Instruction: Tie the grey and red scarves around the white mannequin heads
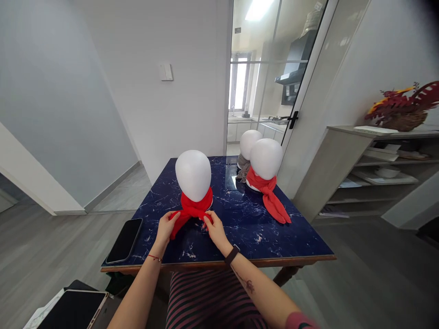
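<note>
A white foam mannequin head stands on the dark blue marble table right in front of me, with a red scarf wrapped round its neck. My left hand pinches the scarf's hanging left end. My right hand grips the scarf at the knot on the right side. Both hands rest low near the tabletop. A second white head with a tied red scarf stands at the back right. Behind it a third head wears a grey scarf.
A black phone lies at the table's left front corner. A dark tablet sits low at my left. To the right are open shelves with a basket of red leaves. A glass door stands behind the table.
</note>
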`<state>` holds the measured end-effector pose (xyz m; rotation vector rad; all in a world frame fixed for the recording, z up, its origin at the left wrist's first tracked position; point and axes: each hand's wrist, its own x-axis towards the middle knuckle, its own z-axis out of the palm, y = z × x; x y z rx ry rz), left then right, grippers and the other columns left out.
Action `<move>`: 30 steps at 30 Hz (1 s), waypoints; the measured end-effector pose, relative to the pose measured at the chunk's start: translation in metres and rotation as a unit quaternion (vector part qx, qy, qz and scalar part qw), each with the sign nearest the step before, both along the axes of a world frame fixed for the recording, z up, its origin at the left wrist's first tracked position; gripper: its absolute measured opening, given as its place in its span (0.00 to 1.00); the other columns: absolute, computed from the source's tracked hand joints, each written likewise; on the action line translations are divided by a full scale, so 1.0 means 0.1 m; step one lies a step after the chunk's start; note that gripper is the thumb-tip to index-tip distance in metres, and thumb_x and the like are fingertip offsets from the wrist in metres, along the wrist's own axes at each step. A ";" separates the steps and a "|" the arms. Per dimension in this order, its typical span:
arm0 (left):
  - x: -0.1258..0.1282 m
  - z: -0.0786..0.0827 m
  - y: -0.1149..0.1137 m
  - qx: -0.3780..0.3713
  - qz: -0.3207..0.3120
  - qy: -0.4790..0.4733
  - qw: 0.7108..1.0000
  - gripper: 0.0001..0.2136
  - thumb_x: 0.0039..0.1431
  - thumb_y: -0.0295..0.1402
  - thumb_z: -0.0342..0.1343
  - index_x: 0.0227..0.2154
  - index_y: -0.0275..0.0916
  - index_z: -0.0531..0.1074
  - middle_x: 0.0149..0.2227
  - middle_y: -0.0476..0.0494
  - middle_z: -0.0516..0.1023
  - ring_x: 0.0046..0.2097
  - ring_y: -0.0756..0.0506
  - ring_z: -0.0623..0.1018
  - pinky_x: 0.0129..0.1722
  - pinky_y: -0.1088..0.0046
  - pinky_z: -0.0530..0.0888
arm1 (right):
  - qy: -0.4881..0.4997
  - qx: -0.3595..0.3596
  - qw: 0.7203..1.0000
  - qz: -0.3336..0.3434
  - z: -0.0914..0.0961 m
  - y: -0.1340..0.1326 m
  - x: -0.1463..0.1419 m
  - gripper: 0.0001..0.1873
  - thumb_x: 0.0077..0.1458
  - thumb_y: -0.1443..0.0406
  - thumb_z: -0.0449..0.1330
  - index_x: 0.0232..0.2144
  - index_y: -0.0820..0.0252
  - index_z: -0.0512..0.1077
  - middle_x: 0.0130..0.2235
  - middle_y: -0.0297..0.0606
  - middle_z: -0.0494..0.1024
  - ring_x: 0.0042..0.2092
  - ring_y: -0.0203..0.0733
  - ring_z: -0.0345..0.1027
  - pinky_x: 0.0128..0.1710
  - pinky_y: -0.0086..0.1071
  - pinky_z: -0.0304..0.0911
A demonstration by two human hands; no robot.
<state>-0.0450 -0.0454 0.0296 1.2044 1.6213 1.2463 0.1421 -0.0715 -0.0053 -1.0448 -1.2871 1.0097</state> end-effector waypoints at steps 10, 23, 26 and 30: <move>-0.23 0.05 0.19 -0.024 0.106 0.119 0.987 0.06 0.46 0.37 0.57 0.27 0.40 0.73 0.33 0.35 0.78 0.44 0.34 0.75 0.35 0.65 0.67 | 0.009 -0.017 0.996 -0.087 0.23 0.51 0.33 0.13 0.53 0.58 0.51 0.35 0.61 0.66 0.30 0.37 0.75 0.26 0.36 0.65 0.24 0.28 0.60; 0.19 -0.10 -0.12 -0.020 -0.085 -0.072 0.994 0.15 0.45 0.45 0.60 0.22 0.35 0.73 0.28 0.40 0.77 0.35 0.43 0.76 0.35 0.70 0.70 | -0.152 0.078 0.984 -0.052 0.14 -0.23 0.09 0.09 0.56 0.60 0.55 0.32 0.59 0.71 0.38 0.39 0.74 0.41 0.40 0.68 0.44 0.33 0.61; 0.20 -0.16 -0.04 -0.006 -0.048 -0.082 0.995 0.17 0.43 0.46 0.61 0.27 0.36 0.70 0.28 0.44 0.76 0.34 0.45 0.75 0.34 0.71 0.70 | -0.148 0.033 0.982 -0.114 0.11 -0.05 0.11 0.12 0.55 0.58 0.55 0.37 0.61 0.69 0.37 0.41 0.75 0.35 0.40 0.69 0.38 0.34 0.63; 0.37 -0.30 0.04 0.006 -0.043 -0.111 0.993 0.23 0.38 0.43 0.65 0.35 0.37 0.65 0.30 0.46 0.75 0.30 0.49 0.75 0.32 0.73 0.70 | -0.171 0.014 0.985 -0.015 0.03 0.08 -0.04 0.10 0.51 0.60 0.58 0.33 0.60 0.72 0.30 0.36 0.76 0.29 0.38 0.68 0.31 0.31 0.62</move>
